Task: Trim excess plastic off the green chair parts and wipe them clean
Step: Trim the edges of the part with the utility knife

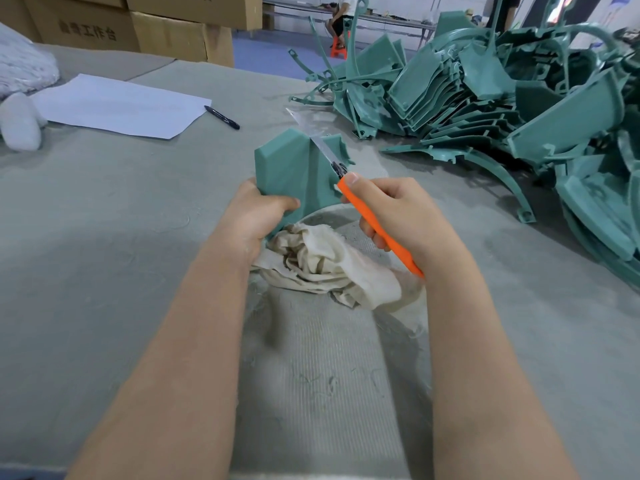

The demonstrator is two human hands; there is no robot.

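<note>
Two bare forearms reached forward from the near edge of a grey felt-covered table (pixel 104 237). Thin curled plastic shavings (pixel 322 379) lay scattered on the felt between the arms. Just beyond them, near the middle of the table, sat a crumpled off-white cloth (pixel 322 265).

The left hand (pixel 254 216) gripped the lower left edge of a green chair part (pixel 294 168), thumb across its front face and fingers hidden behind it. The part stood upright just past the cloth, with its bottom edge at the cloth. The right hand (pixel 398 216) was curled round the orange handle of a utility knife (pixel 377 226), thumb near the blade end. The long extended blade (pixel 322 147) angled up and away across the part's upper right side, where a thin ragged fringe of plastic showed.

The part looked like stiff moulded plastic, light enough for one hand, with smooth faces that might slip. Its thick, flat lower edge seemed the safest hold, well clear of the blade's path. The thin fringe would probably flex and peel under the knife.

Toward the far left corner lay a sheet of white paper (pixel 117 105) with a black pen (pixel 221 117) just beside it, and a white padded bundle (pixel 20 126) at the left edge. Along the right edge and far right corner, a large tangled pile of green chair parts (pixel 519 98) was heaped up. Beyond the table stood cardboard boxes (pixel 138 26) and, further off, a seated person (pixel 341 15) at a long bench.
</note>
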